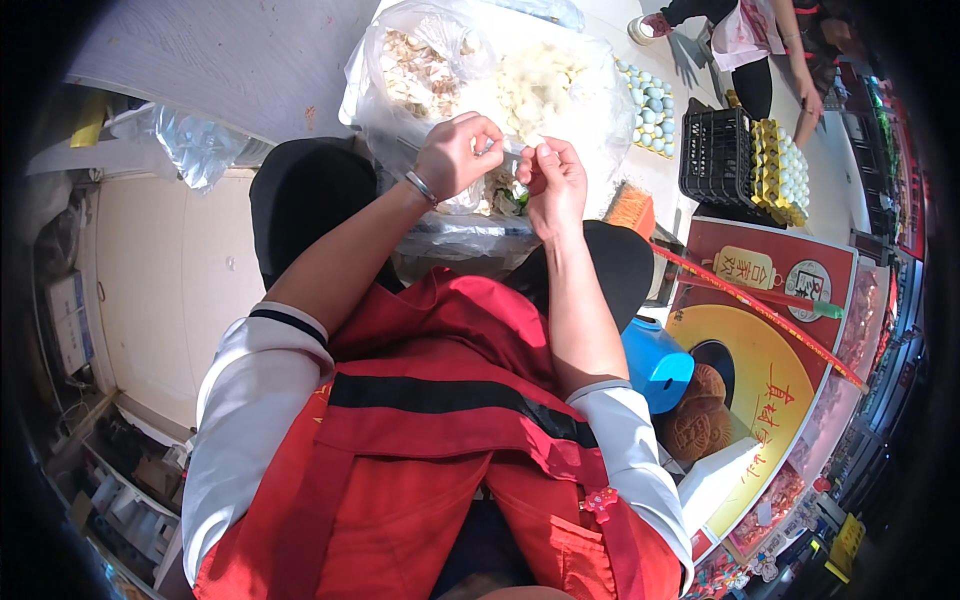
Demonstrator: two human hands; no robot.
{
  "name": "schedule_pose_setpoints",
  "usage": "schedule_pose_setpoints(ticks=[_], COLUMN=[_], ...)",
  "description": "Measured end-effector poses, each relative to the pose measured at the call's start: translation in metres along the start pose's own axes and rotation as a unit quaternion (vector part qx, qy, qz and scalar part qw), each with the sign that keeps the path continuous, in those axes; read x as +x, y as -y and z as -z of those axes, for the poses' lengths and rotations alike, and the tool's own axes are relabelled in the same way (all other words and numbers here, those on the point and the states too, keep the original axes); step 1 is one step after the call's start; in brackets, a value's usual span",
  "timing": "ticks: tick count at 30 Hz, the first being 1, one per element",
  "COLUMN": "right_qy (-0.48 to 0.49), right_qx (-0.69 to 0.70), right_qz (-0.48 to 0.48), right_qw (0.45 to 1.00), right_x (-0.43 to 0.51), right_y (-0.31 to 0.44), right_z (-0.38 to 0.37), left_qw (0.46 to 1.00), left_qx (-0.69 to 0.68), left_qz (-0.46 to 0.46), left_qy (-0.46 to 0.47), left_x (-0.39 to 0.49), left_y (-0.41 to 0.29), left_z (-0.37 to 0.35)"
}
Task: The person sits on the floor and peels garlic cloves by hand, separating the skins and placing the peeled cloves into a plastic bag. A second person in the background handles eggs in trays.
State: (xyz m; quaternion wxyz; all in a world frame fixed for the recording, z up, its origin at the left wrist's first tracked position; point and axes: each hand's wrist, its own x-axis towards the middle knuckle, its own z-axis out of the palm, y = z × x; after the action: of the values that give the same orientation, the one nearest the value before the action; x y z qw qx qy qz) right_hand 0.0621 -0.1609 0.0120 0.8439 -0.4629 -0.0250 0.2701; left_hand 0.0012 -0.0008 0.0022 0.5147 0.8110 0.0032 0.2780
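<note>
My left hand [457,154] is raised over the near edge of a plastic-lined container, thumb and index finger pinched near a small pale piece; whether it grips that piece is unclear. Close beside it on the right, my right hand [553,180] holds a small white piece, which looks like a garlic clove [534,140], between thumb and fingers. Beyond the hands, a clear plastic bag [375,82] holds brownish-white garlic bulbs or cloves [420,71]. To its right lies a sunlit heap of pale peeled cloves [536,82]. Scraps with some green [510,196] show below my hands.
Trays of bluish eggs [654,105] lie at the right, near a black plastic crate [712,157] and yellow egg trays [769,172]. An orange-bristled broom [634,210] with a long handle, a blue container [660,364] and a printed board [795,360] are beside me. Another person stands at upper right.
</note>
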Motion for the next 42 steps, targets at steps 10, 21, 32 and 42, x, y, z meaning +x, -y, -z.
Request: schedule_pose_setpoints(ticks=[10, 21, 32, 42], right_qy=[0.102, 0.091, 0.079, 0.001], right_qx=[0.024, 0.009, -0.058, -0.349], right_qz=[-0.019, -0.039, -0.022, 0.159], right_qw=[0.994, 0.995, 0.995, 0.924], right_x=[-0.003, -0.002, 0.000, 0.001], right_y=[0.007, 0.006, 0.005, -0.012], right_z=[0.004, 0.004, 0.006, 0.009], left_qw=[0.959, 0.980, 0.985, 0.997], left_qx=[-0.154, -0.121, -0.086, 0.018], left_qz=[0.215, 0.115, 0.148, 0.063], left_qy=[0.102, 0.106, 0.028, 0.050], left_x=[0.000, 0.005, 0.006, 0.004], left_y=[-0.006, -0.017, -0.013, -0.015], left_z=[0.000, 0.008, 0.005, 0.002])
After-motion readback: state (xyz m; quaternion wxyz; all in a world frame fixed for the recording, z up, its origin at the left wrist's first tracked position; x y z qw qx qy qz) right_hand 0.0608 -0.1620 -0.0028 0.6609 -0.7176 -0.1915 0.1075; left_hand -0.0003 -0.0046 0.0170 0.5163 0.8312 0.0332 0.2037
